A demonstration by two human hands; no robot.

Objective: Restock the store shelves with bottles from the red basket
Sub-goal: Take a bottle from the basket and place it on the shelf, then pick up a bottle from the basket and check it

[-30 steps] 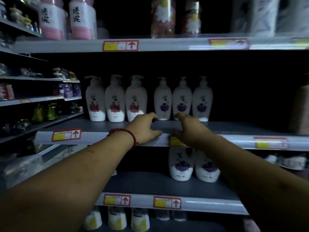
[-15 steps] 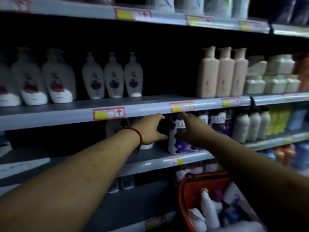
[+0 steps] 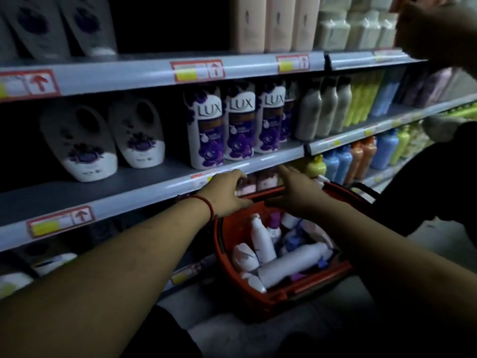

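Note:
The red basket [image 3: 286, 295] sits on the floor below the shelves, holding several white and purple bottles; a long white bottle [image 3: 294, 263] lies across it. My left hand [image 3: 227, 192], with a red cord at the wrist, hovers over the basket's far rim with loosely bent fingers and holds nothing. My right hand [image 3: 296, 192] is beside it, fingers stretched forward, also holding nothing. Just above them runs the middle shelf [image 3: 144, 192] with three purple LUX bottles [image 3: 237, 122] and two white pump bottles [image 3: 80, 143].
Another person's arm [image 3: 433, 34] reaches in at the top right, and their dark clothing fills the right edge. Beige bottles [image 3: 273, 21] stand on the upper shelf. Grey, green, blue and orange bottles line the shelves to the right. The lower shelf sits behind the basket.
My view has swung down and to the right, bringing the red basket fully into sight. Both hands have dropped from the shelf edge to just above the basket.

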